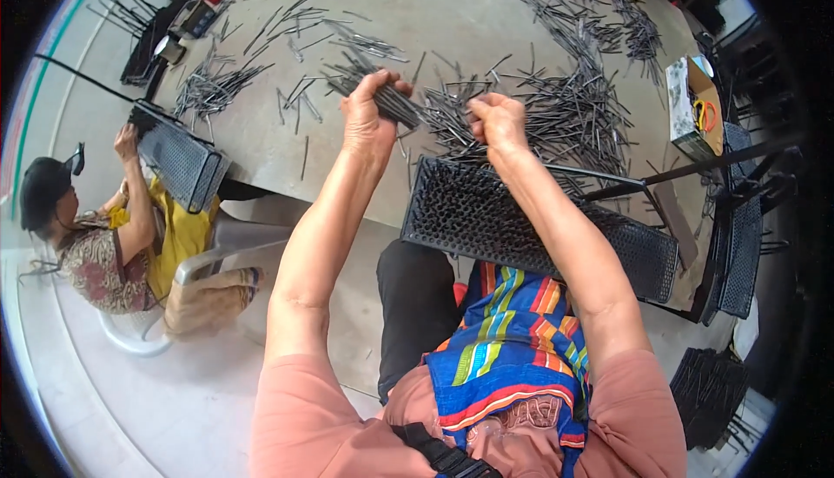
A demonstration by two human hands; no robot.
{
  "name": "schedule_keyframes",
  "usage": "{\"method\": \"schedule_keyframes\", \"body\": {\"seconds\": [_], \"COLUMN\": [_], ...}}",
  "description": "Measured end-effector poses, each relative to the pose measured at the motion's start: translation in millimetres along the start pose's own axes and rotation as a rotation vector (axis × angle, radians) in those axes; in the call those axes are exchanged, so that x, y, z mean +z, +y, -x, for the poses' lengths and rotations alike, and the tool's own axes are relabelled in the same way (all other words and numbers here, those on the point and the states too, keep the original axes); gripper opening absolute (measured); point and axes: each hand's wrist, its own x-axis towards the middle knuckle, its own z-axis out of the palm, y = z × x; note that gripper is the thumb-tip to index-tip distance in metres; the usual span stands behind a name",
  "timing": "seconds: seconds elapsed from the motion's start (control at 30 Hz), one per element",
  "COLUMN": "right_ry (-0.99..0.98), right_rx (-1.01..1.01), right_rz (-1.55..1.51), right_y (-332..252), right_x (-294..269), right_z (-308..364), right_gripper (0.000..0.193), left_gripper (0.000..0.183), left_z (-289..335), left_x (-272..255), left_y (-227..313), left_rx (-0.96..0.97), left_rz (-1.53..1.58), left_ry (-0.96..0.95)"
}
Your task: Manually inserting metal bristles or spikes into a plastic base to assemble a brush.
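My left hand (368,120) is closed round a bundle of thin dark rods (399,108) above the table. To its right, my right hand (501,120) has its fingers pinched together over the near edge of a large loose pile of similar rods (569,106). Whatever those fingertips hold is too small to make out. Below my right forearm, at the table's near edge, a long black tray (465,204) full of small holes stands tilted, its right part crossed by my arm. A dark bar frame joins it on the right.
On the pale table (417,13) lie scattered rods and a smaller rod heap (211,87). A co-worker (104,235) sits at the left beside another black perforated tray (182,157). At the right are a cardboard box (692,113) with orange-handled scissors and more black trays (741,243).
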Motion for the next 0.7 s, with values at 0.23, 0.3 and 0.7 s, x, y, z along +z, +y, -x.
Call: {"method": "schedule_keyframes", "body": {"seconds": [0.23,0.3,0.7], "right_ry": [0.057,0.025,-0.558], "right_rx": [-0.123,-0.095,-0.015], "right_rz": [0.094,0.045,0.143], "right_y": [-15,-25,-30], "right_x": [-9,-5,-124], "right_z": [-3,6,178], "right_gripper": [0.006,0.006,0.013], "left_gripper": [0.021,0.016,0.022], "left_z": [32,32,50], "left_x": [-92,-143,-112], "left_y": [-7,-38,-13], "left_rx": [0.464,0.520,-0.004], "left_rz": [-0.656,-0.866,-0.306], "left_ry": [0.039,0.142,0.125]}}
